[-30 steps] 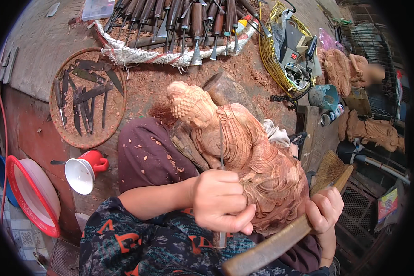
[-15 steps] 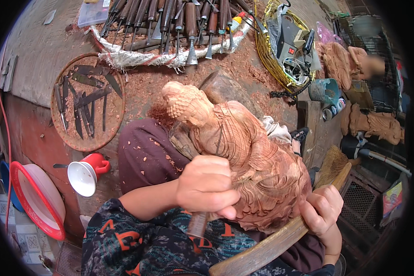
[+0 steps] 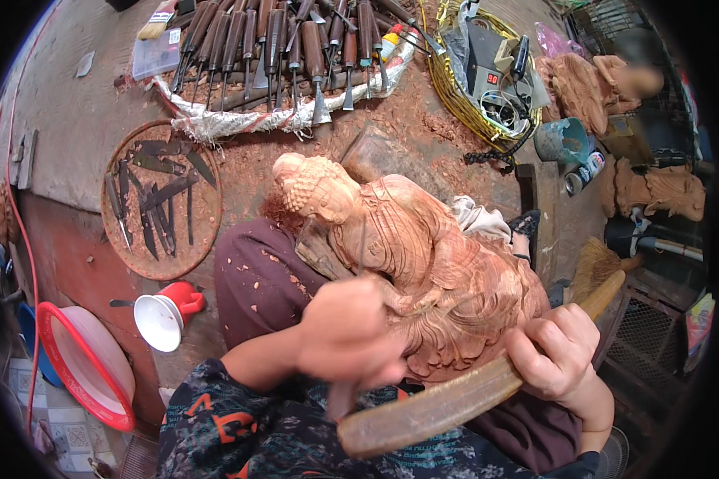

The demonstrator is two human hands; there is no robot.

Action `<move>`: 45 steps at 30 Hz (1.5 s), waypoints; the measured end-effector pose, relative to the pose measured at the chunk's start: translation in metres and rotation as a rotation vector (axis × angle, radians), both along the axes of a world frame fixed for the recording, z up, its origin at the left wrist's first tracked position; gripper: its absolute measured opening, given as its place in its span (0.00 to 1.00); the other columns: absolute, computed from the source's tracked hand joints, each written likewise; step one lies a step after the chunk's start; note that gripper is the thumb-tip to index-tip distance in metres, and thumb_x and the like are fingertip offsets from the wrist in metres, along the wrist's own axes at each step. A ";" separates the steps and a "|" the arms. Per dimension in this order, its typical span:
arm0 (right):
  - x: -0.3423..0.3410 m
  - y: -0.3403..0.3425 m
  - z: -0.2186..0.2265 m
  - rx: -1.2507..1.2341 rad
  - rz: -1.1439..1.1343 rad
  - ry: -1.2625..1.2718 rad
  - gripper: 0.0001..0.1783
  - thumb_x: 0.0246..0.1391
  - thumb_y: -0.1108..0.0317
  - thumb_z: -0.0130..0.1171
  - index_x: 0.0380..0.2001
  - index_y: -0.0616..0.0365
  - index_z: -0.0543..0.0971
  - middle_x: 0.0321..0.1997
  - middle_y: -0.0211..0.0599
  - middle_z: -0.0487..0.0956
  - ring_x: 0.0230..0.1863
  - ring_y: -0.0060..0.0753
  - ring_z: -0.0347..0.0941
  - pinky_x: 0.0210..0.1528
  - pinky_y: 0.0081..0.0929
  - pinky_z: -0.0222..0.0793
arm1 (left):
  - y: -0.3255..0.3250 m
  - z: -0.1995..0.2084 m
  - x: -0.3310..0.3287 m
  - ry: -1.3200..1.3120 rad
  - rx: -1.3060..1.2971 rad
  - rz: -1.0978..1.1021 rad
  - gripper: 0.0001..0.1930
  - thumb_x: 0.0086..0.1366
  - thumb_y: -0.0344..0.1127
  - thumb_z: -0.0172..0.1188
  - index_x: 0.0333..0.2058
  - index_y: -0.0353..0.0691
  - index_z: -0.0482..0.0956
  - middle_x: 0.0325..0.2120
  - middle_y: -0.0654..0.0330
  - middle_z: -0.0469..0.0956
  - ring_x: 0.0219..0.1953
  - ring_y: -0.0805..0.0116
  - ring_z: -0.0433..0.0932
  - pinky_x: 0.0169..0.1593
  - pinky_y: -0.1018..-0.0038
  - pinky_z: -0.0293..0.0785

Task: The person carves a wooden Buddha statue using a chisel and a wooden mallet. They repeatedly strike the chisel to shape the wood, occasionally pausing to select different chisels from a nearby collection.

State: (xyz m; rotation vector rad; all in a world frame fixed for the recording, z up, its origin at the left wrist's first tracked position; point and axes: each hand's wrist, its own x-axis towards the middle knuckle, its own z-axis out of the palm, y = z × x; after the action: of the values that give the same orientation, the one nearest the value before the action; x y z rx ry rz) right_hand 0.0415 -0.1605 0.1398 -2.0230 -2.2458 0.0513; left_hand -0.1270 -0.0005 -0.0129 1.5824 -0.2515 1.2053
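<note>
A carved wooden seated figure [image 3: 411,231] with a curled-hair head lies tilted across my lap, head toward the far left. My left hand [image 3: 347,331], smeared by motion, is wrapped round a carving chisel [image 3: 342,397]. Its handle end sticks out below the fist and its thin blade points up toward the figure's chest. Whether the tip touches the wood, I cannot tell. Closed round a curved wooden mallet [image 3: 431,407] is my right hand [image 3: 558,351], at the figure's lower right. The mallet's broad end lies close to the chisel's handle end.
Many chisels [image 3: 276,48] lie fanned out at the back on a white-edged sack. On the left are a round tray [image 3: 164,267] of blades, a red-and-white mug [image 3: 158,321] and a red-rimmed basin [image 3: 88,367]. Wires, a control box [image 3: 486,80] and other carvings [image 3: 579,88] stand at the right.
The mallet's broad end has risen and moved left, nearer the chisel's handle. My left hand has blurred and still grips the chisel. The whole view has shifted slightly.
</note>
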 end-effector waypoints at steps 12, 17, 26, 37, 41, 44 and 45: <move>0.001 -0.010 -0.017 -0.314 0.001 0.245 0.09 0.42 0.64 0.59 0.30 0.48 0.76 0.19 0.23 0.61 0.20 0.22 0.63 0.22 0.21 0.57 | -0.011 -0.026 -0.013 0.281 -0.222 0.322 0.21 0.64 0.22 0.57 0.45 0.45 0.54 0.42 0.46 0.68 0.45 0.42 0.79 0.47 0.53 0.81; 0.000 -0.004 -0.015 -0.393 0.059 0.227 0.09 0.44 0.64 0.57 0.32 0.48 0.75 0.21 0.24 0.63 0.22 0.22 0.64 0.25 0.22 0.59 | -0.010 -0.026 -0.008 0.277 -0.141 0.371 0.24 0.60 0.22 0.62 0.44 0.46 0.54 0.42 0.46 0.67 0.41 0.43 0.80 0.43 0.56 0.83; 0.000 -0.005 -0.017 -0.429 0.085 0.224 0.09 0.46 0.64 0.56 0.34 0.48 0.74 0.22 0.24 0.65 0.23 0.23 0.65 0.26 0.22 0.61 | -0.011 -0.029 -0.004 0.287 -0.026 0.390 0.24 0.57 0.21 0.65 0.44 0.45 0.59 0.41 0.47 0.67 0.39 0.48 0.80 0.41 0.58 0.83; -0.001 -0.002 -0.015 -0.476 0.066 0.238 0.09 0.46 0.64 0.55 0.33 0.48 0.73 0.22 0.24 0.66 0.23 0.24 0.66 0.26 0.24 0.61 | -0.011 -0.019 0.003 0.362 0.034 0.350 0.15 0.51 0.17 0.68 0.34 0.41 0.73 0.40 0.51 0.70 0.37 0.50 0.80 0.38 0.62 0.84; -0.002 -0.002 -0.016 -0.488 0.053 0.253 0.09 0.46 0.64 0.56 0.33 0.48 0.73 0.22 0.25 0.66 0.23 0.25 0.67 0.26 0.24 0.61 | 0.036 -0.012 -0.002 0.423 -0.258 0.010 0.11 0.55 0.18 0.65 0.30 0.40 0.72 0.36 0.56 0.69 0.39 0.58 0.81 0.46 0.63 0.81; -0.001 -0.002 -0.020 -0.499 0.048 0.289 0.08 0.46 0.64 0.56 0.33 0.48 0.73 0.23 0.25 0.67 0.23 0.26 0.68 0.26 0.25 0.62 | 0.056 -0.007 0.004 0.440 -0.446 -0.106 0.12 0.58 0.21 0.64 0.32 0.40 0.68 0.36 0.57 0.69 0.39 0.57 0.81 0.46 0.62 0.81; 0.000 -0.001 -0.019 -0.503 0.049 0.304 0.08 0.46 0.64 0.56 0.33 0.48 0.73 0.23 0.25 0.67 0.23 0.26 0.68 0.26 0.25 0.62 | 0.057 -0.007 0.001 0.366 -0.599 -0.212 0.13 0.59 0.23 0.64 0.33 0.41 0.67 0.36 0.56 0.69 0.38 0.56 0.81 0.45 0.61 0.81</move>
State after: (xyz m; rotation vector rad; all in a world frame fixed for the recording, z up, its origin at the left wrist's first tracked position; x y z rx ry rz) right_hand 0.0412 -0.1615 0.1206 -1.9885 -2.2361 0.9458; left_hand -0.1255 0.0568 -0.0201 1.1783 0.1674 0.7145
